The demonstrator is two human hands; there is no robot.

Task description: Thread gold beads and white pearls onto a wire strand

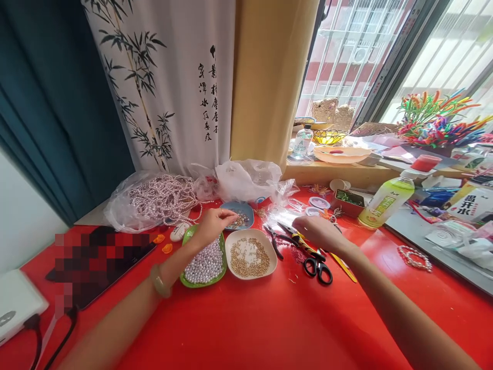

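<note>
Red bench [246,329], person seated at its near edge, both bare arms reaching in.

Left hand [213,223] sits over the far rim of the green dish [204,262] of white pearls, fingers [230,217] pinched nearly closed, tips reaching toward the blue plate [239,215] at 1 o'clock from the hand. Too small to tell if a bead is held between them. A pale bangle is on that wrist.

Right hand [318,231] lies palm down, fingers loosely curled toward 10 o'clock, over the clear plastic wrap by the tools; cannot tell whether it grips anything. Black-handled scissors [314,262] lie just at 6 o'clock of it, pliers [274,240] at 9 o'clock.

White oval dish [250,254] of gold beads sits between the hands, touching the green dish's right edge.

Far edge at 12 o'clock is crowded: bag of pink pearl strings [157,198], crumpled white plastic bags, small tin, green drink bottle [385,198] at 2 o'clock. Dark tablet [100,262] at 9 o'clock, partly pixelated, a white box at the left corner. A bead bracelet [415,257] lies near the right edge at 3 o'clock.

Open room: the whole near strip of bench from 5 to 7 o'clock, between the forearms, is bare red surface.
</note>
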